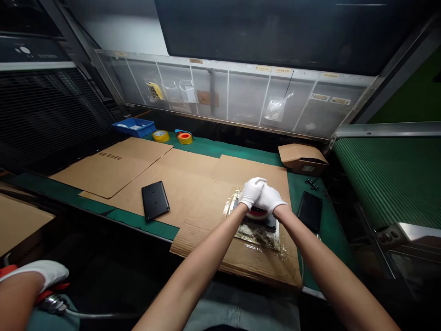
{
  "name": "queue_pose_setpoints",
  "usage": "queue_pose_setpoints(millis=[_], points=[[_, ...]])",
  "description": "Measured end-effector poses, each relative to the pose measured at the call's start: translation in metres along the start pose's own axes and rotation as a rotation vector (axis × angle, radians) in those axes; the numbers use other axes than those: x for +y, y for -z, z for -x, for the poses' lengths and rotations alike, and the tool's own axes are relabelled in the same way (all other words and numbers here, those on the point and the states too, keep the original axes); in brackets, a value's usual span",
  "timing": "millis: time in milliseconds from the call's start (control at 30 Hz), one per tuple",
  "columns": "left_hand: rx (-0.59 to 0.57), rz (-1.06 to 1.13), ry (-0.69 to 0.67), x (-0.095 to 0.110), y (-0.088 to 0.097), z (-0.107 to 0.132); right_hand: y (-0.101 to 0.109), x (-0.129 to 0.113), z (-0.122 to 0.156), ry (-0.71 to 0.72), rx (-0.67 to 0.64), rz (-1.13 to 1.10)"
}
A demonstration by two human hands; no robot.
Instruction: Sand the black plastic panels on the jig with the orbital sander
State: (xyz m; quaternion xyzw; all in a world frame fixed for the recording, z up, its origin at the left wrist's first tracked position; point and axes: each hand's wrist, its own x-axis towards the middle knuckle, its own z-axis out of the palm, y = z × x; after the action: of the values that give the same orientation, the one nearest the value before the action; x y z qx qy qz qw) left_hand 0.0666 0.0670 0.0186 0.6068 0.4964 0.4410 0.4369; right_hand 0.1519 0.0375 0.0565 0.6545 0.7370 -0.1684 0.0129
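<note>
bare forearms [193, 262] reach to a white-gloved left hand [251, 193] and white-gloved right hand [270, 198], clamped together on a red disc [257, 213], over flattened brown cardboard [193, 193] on a green workbench [213, 147] beside a green belt conveyor [389, 179].

White-gloved left hand [250, 193] and right hand [271, 198] clasped together atop a red-rimmed item [257, 213] - under it a black panel [270, 224] on clear plastic film [257, 235]. Around that film: cardboard sheet [206, 207] beneath, second black panel [155, 200] left, third black panel [309, 211] right.

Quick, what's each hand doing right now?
Left hand: closed, clasped with the other.
Right hand: closed, in the same clasp, above a red object; whether either hand grips it cannot be told.
</note>
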Motion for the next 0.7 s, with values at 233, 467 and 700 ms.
queue_pose_setpoints(millis=[233, 467, 700], points=[[-0.097, 0.018, 0.042, 0.013, -0.033, -0.023, 0.009, 0.036, 0.0, -0.073, -0.004, 0.013], [-0.095, 0.096, 0.055, 0.006, -0.037, 0.049, -0.02, 0.037, 0.06, -0.051, 0.016, 0.0], [-0.119, 0.059, 0.023, 0.01, -0.045, -0.003, -0.007, 0.055, 0.01, -0.068, 0.069, -0.061]])
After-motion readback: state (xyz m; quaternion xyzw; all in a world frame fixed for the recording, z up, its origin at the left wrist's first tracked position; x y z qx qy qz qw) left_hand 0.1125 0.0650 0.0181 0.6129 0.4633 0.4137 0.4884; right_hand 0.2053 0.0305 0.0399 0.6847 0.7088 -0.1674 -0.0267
